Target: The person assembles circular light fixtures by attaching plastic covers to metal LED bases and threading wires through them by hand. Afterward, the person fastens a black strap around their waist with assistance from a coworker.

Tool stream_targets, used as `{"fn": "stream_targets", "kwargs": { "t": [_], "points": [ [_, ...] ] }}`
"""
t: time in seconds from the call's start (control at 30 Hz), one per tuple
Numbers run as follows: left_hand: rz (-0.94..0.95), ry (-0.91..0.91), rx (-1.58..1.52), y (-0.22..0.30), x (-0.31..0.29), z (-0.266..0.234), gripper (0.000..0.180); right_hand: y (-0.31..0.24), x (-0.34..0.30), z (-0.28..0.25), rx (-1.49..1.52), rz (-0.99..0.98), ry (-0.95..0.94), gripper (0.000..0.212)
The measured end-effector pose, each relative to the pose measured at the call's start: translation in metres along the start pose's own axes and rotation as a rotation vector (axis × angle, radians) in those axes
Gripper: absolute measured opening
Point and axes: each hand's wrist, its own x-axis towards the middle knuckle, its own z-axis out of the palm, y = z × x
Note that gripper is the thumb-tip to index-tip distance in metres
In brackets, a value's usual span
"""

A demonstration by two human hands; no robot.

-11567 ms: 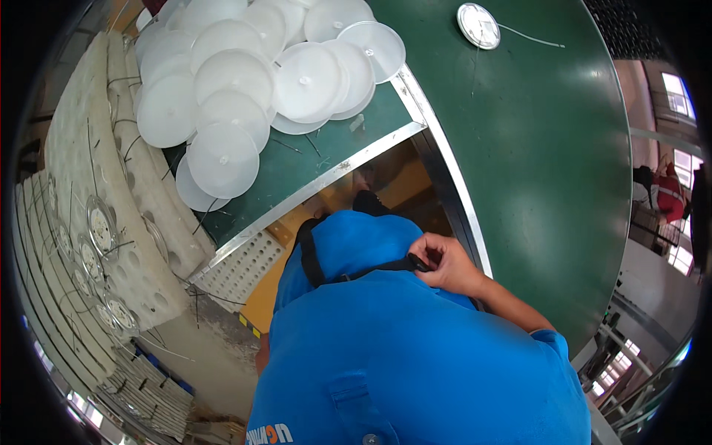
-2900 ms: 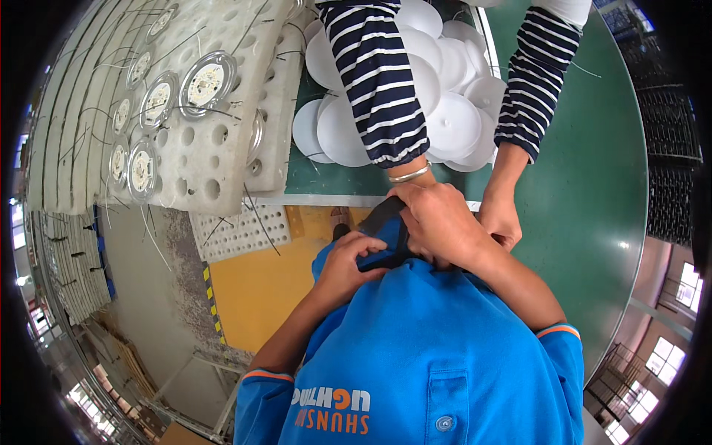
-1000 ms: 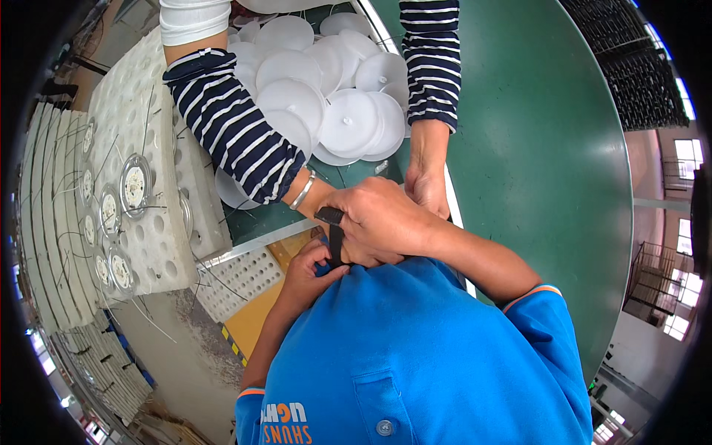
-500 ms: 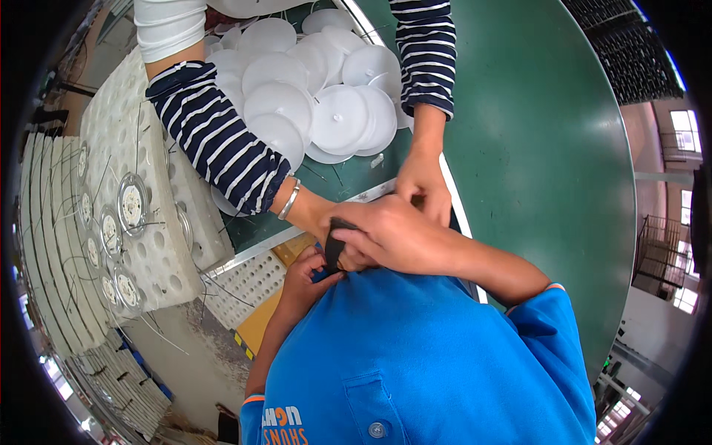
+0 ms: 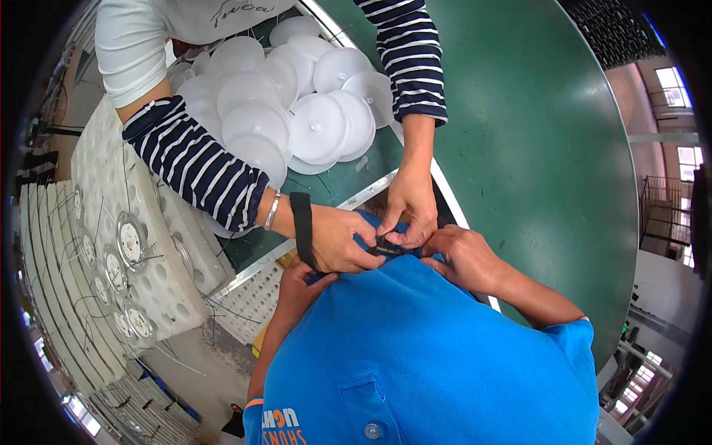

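My left hand (image 5: 300, 285) is curled at the left edge of the blue shirt (image 5: 445, 348) on my body, gripping the fabric; some fingertips are hidden. On the other side, my right hand (image 5: 467, 256) pinches the shirt's front edge. Between them a co-worker's two hands work close against my waist: a braceleted hand (image 5: 337, 237) and another hand (image 5: 408, 211), fingertips together at a small dark piece (image 5: 387, 248) too hidden to name. A black strap (image 5: 302, 226) lies across the braceleted hand, its lower end beside my left hand.
Translucent white discs (image 5: 256, 122) are heaped on a green worktop with a metal rim. A larger green table (image 5: 534, 163) stretches to the right. At left, pale perforated boards (image 5: 174, 289) carry round metal parts (image 5: 132, 241) with wires; a white perforated panel (image 5: 256, 297) lies below.
My right hand has left the black strap and moved right to the shirt's edge. The co-worker's hands have come together at my waist. The strap now stands higher across the braceleted hand.
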Motion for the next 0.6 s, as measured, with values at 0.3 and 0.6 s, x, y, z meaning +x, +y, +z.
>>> {"fn": "stream_targets", "kwargs": {
  "t": [0.3, 0.6],
  "points": [
    [-0.03, 0.062, -0.212, 0.012, -0.006, 0.003, 0.023, 0.01, -0.004, 0.019, 0.101, -0.007, 0.045, 0.02],
    [0.272, -0.023, 0.339, 0.127, 0.009, -0.006, 0.018, 0.004, 0.012, 0.02, 0.08, 0.209, -0.065, 0.02]
  ]
}}
